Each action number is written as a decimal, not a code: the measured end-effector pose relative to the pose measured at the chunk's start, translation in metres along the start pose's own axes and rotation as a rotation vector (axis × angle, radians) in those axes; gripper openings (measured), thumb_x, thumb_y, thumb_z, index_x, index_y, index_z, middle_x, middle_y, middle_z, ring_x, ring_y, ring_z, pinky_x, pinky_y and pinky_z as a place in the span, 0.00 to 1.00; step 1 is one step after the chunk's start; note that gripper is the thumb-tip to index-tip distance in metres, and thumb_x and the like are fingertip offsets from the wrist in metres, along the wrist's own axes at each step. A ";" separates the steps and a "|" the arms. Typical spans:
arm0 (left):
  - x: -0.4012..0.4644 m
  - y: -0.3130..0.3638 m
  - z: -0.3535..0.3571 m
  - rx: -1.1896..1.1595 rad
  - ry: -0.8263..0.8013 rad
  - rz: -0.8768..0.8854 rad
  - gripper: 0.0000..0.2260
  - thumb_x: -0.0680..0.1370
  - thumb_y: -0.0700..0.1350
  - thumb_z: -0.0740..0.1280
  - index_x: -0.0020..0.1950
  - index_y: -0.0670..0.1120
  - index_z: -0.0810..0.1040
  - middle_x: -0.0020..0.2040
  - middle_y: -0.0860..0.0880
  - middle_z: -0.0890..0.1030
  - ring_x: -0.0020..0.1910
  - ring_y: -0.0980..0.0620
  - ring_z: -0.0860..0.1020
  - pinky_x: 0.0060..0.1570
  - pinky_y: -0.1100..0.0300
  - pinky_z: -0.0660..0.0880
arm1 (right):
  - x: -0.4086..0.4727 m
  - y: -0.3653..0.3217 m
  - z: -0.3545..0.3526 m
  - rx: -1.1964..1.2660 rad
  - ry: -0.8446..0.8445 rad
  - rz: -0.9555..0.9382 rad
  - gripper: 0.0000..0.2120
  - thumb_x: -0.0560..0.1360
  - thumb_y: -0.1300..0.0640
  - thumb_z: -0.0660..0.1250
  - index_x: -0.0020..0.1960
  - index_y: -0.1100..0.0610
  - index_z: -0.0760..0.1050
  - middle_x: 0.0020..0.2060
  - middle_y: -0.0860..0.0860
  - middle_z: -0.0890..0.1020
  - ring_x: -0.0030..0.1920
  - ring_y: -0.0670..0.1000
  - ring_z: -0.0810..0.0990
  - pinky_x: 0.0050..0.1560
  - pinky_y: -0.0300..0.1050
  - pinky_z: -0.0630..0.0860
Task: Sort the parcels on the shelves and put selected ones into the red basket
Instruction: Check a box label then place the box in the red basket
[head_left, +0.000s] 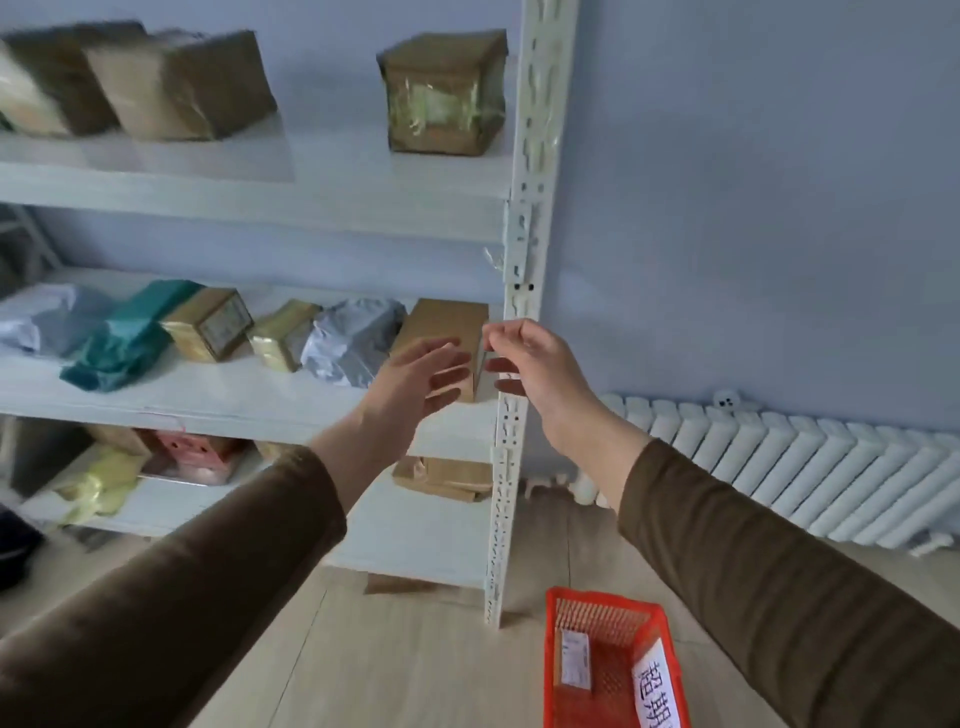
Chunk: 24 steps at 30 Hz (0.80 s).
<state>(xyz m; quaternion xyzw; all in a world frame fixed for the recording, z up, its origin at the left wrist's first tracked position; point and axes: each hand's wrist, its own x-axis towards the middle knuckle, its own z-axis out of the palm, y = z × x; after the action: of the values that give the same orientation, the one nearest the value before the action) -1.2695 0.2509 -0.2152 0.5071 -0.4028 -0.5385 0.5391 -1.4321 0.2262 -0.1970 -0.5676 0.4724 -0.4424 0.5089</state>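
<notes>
A brown cardboard parcel (447, 322) stands at the right end of the middle shelf (218, 400). My left hand (421, 379) hovers in front of it with fingers spread, holding nothing. My right hand (524, 364) is beside the parcel's right edge, next to the shelf post (514, 312), fingers loosely bent and empty. On the floor at the lower right sits the red basket (550, 670), with a small labelled parcel (574, 660) inside and a white paper sign on its rim.
The middle shelf also carries grey bags (353, 340), a teal bag (124, 338) and small taped boxes (208, 325). Brown boxes (447, 93) sit on the top shelf, more parcels on the bottom one. A white radiator (779, 467) lines the wall at right.
</notes>
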 end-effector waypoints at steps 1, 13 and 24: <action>-0.002 0.018 -0.012 0.005 -0.014 0.027 0.09 0.85 0.42 0.64 0.64 0.44 0.79 0.58 0.46 0.85 0.57 0.48 0.83 0.60 0.54 0.78 | 0.001 -0.015 0.012 0.006 0.010 -0.033 0.07 0.82 0.53 0.68 0.56 0.54 0.82 0.56 0.54 0.85 0.55 0.53 0.85 0.51 0.48 0.81; 0.020 0.164 -0.069 0.145 -0.108 0.297 0.12 0.84 0.46 0.67 0.67 0.47 0.80 0.63 0.48 0.83 0.67 0.49 0.79 0.68 0.53 0.75 | 0.033 -0.140 0.085 -0.110 0.066 -0.252 0.27 0.84 0.46 0.62 0.82 0.49 0.61 0.80 0.48 0.66 0.78 0.49 0.66 0.75 0.47 0.64; 0.166 0.240 -0.056 0.218 -0.021 0.225 0.42 0.80 0.59 0.70 0.86 0.53 0.48 0.85 0.47 0.56 0.83 0.42 0.58 0.81 0.45 0.54 | 0.169 -0.187 0.077 0.041 0.321 -0.130 0.37 0.83 0.39 0.60 0.84 0.48 0.47 0.83 0.48 0.57 0.82 0.56 0.58 0.79 0.58 0.58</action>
<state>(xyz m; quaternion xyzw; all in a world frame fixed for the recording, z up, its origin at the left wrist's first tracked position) -1.1571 0.0700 -0.0075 0.5086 -0.5188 -0.4330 0.5335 -1.3124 0.0781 -0.0139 -0.5084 0.5009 -0.5688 0.4088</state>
